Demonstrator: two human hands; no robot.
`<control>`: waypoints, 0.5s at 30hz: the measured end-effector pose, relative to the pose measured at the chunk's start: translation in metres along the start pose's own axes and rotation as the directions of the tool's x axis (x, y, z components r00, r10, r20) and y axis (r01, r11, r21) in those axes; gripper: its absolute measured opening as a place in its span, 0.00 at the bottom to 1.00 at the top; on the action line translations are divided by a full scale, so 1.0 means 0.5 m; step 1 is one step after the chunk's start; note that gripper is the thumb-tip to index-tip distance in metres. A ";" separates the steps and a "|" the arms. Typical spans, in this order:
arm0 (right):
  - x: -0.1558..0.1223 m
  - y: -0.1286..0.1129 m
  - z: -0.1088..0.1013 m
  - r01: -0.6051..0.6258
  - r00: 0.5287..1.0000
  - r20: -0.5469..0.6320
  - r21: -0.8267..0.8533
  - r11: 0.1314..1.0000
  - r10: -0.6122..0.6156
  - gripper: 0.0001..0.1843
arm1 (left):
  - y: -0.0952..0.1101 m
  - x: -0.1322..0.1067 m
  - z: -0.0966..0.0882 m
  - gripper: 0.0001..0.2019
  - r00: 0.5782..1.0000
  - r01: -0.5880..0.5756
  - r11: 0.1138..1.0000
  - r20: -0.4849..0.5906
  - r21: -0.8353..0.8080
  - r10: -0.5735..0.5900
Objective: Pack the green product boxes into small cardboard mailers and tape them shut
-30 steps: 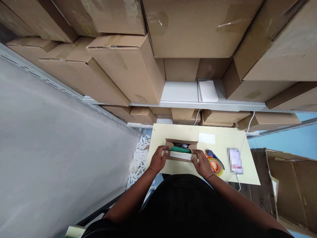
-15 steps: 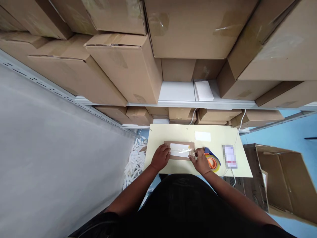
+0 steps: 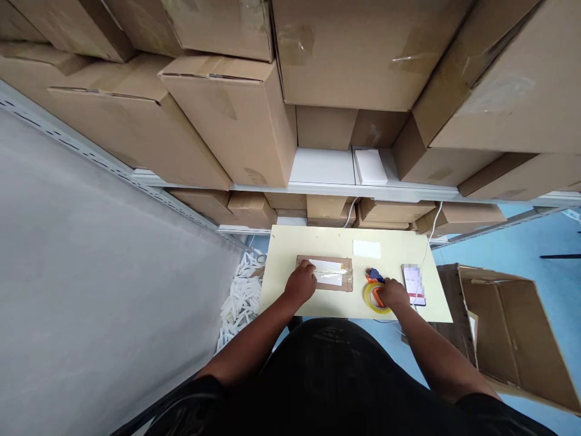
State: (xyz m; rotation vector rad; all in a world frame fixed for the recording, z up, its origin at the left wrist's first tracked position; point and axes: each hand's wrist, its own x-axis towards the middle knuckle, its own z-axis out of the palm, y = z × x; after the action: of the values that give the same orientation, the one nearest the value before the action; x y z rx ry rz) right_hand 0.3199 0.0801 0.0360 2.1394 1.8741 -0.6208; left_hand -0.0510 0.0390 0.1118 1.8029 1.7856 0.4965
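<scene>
A small flat cardboard box (image 3: 324, 287) lies on the table, with a white label (image 3: 327, 277) and a shiny strip of clear tape along its top. My left hand (image 3: 302, 281) grips the box's left end, fingers curled over it and partly hiding it. To the right, my right hand (image 3: 394, 294) is closed on a tape dispenser (image 3: 374, 276) with blue and orange parts. Its roll of yellowish clear tape (image 3: 368, 301) faces left, at the table's front half. A phone (image 3: 414, 284) lies just right of this hand.
The pale yellow table (image 3: 281, 248) also holds a white paper (image 3: 367, 249). Behind it, a shelf (image 3: 322, 166) is stacked with cardboard boxes (image 3: 227, 121). White scraps (image 3: 238, 303) heap on the floor at left. A large open carton (image 3: 508, 315) stands at right; a white cable (image 3: 433, 230) hangs down.
My right hand has left the box's right end and taken hold of the tape dispenser, which is turned and shifted left. My left hand stays at the box's left end, reaching further over it.
</scene>
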 end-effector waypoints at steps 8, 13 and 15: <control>-0.093 0.000 -0.045 0.083 0.989 -0.141 0.336 0.938 -0.037 0.17 | 0.005 0.031 -0.025 0.14 0.833 0.508 0.339 0.353 -0.792 -0.425; -0.165 -0.092 -0.121 0.340 0.924 -0.320 0.428 0.837 -0.211 0.28 | -0.007 0.025 -0.022 0.18 0.847 0.491 0.288 0.373 -0.822 -0.379; -0.179 -0.136 -0.157 0.449 0.869 -0.392 0.362 0.817 -0.303 0.32 | -0.006 0.022 -0.020 0.20 0.859 0.482 0.317 0.370 -0.817 -0.353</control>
State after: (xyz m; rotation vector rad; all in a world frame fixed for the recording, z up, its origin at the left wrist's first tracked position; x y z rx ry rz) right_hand 0.2576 0.0457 0.1533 2.2404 2.6000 -0.9067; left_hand -0.0590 0.0512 0.1161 0.5396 1.3486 0.8713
